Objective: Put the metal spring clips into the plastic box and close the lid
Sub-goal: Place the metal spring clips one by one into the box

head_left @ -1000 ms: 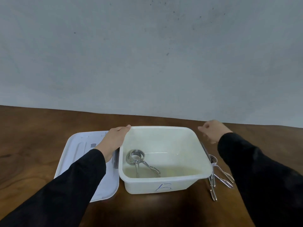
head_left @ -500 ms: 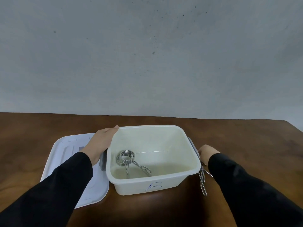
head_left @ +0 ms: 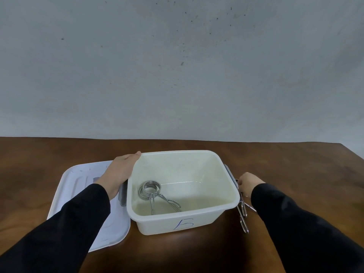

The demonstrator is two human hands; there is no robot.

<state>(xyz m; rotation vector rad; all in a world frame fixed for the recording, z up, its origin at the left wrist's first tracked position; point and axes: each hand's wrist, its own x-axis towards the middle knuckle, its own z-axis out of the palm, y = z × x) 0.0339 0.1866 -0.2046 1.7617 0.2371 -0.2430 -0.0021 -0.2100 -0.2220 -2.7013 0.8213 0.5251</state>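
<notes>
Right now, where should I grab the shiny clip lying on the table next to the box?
Probably by its coiled end, coming down from above on the box's right side. The spring clip lies flat on the table, tight against the plastic box, long thin legs pointing toward you. The right hand already sits over that hidden coil end.

box: smooth cream plastic
clips: shiny metal wire
lid: pale plastic
table: glossy dark wood
</notes>
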